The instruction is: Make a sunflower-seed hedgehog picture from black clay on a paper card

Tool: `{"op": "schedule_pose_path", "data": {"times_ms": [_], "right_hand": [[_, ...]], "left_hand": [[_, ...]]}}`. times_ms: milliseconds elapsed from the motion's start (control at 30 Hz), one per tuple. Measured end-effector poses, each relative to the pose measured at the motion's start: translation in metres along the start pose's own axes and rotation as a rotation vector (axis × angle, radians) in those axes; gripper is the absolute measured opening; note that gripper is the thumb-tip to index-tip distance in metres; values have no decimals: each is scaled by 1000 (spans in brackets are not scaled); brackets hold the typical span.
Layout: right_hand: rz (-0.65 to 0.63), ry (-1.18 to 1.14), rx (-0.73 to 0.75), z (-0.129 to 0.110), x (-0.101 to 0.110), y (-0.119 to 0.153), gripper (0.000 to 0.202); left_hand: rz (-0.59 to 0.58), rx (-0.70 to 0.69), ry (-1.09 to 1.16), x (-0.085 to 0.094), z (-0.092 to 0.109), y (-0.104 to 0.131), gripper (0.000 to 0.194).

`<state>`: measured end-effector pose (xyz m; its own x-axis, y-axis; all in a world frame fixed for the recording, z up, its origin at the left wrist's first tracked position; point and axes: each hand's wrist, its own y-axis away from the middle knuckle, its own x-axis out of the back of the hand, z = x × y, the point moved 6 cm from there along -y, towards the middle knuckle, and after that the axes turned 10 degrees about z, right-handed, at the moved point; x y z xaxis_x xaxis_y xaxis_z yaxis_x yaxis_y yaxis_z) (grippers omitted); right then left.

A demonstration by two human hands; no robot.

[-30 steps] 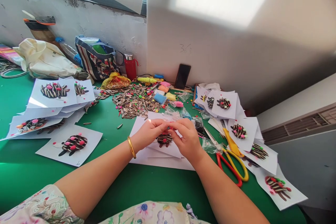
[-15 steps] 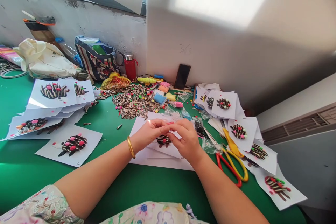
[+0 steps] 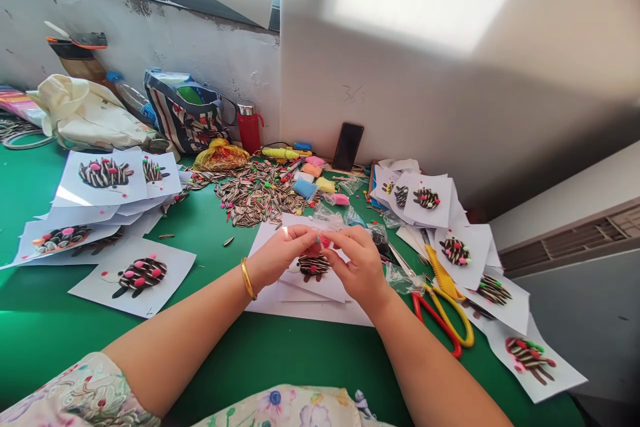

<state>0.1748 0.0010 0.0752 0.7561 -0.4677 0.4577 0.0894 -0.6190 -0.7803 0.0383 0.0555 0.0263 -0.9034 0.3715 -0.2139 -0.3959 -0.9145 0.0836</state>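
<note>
Pink modelling clay (image 3: 325,241) is pinched between the fingertips of both hands. My left hand (image 3: 283,252) comes in from the left, with a gold bangle on its wrist, and is closed on the clay. From the other side, my right hand (image 3: 358,263) has thumb and forefinger closed on it too. Just below the fingers lies a white paper card (image 3: 327,288) bearing a hedgehog-like figure (image 3: 314,267) of dark clay and striped sunflower seeds. My fingers hide the figure's upper part. More white paper (image 3: 265,305) lies under the card.
Loose sunflower seeds (image 3: 255,197) are heaped behind my hands, beside coloured clay packets (image 3: 306,188). Finished-looking cards (image 3: 134,307) are stacked at left, with more cards (image 3: 465,253) at right. Scissors (image 3: 443,313) lie near my right forearm. A phone (image 3: 349,147) leans on the wall.
My fingertips have shifted slightly around the pink clay, and more of it shows between them. The seed figure below is a little more exposed.
</note>
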Motion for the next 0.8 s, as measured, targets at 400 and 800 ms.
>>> {"op": "schedule_pose_path", "data": {"times_ms": [400,800], "right_hand": [[-2,26,-28,5,0,1,30],[-46,1,-8,0,-3,0,32]], "left_hand": [[16,32,59,0,1,-1,28],[-22,6,-47,-5,0,2,33]]}}
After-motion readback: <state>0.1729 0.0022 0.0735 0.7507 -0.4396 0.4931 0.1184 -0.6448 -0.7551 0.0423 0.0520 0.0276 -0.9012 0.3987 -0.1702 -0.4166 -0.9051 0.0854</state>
